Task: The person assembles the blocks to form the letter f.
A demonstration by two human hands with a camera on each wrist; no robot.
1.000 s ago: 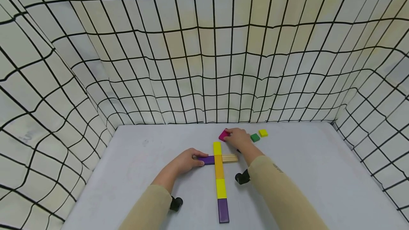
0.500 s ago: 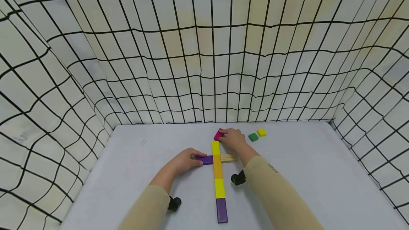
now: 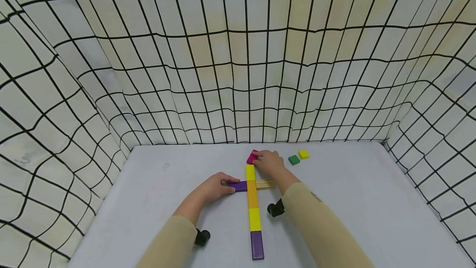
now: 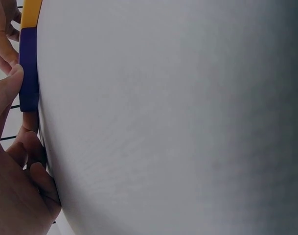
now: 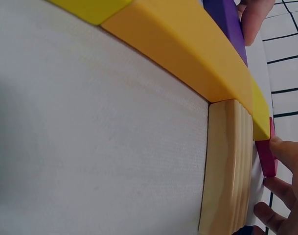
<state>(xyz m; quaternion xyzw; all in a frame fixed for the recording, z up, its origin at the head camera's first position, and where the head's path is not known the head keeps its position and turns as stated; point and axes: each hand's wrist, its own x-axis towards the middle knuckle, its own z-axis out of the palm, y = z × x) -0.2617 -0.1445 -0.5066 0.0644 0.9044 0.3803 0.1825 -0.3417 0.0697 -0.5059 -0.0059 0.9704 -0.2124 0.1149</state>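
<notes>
My left hand pinches the outer end of a purple block between thumb and forefinger; its other end meets an orange block. At the far end of the column, my right hand holds a magenta block at a slant, right by the far yellow block. Nearer me the column runs on with another yellow block and a second purple block. Opposite the left purple piece, a ridged natural-wood piece lies against the orange block.
A green block and a small yellow block lie beyond the right hand on the white table. Black netting over pale walls rises behind and at both sides.
The right hand has shifted slightly left with the magenta block, bringing it over the end of the column. The left hand keeps its hold on the purple block.
</notes>
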